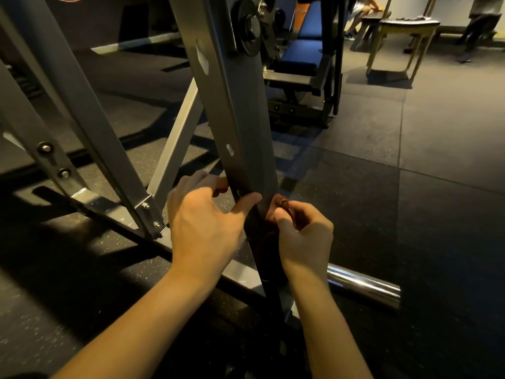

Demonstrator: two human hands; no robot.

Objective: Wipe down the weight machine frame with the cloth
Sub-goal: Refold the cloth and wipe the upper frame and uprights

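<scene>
Our left hand [203, 222] grips the slanted frame beam [240, 119], thumb across its front; our right hand [306, 236], at its three o'clock, pinches the dark cloth [278, 203] against the beam's edge; a chrome bar [366, 285] lies at four o'clock.

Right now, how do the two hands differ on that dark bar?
The left hand grips the dark frame bar bare, thumb across its front; the right hand pinches a brown cloth at the bar's right edge. The left hand sits higher, on the bar's left; the right hand lower, on its right. Both are at the bar's lower part.
</scene>
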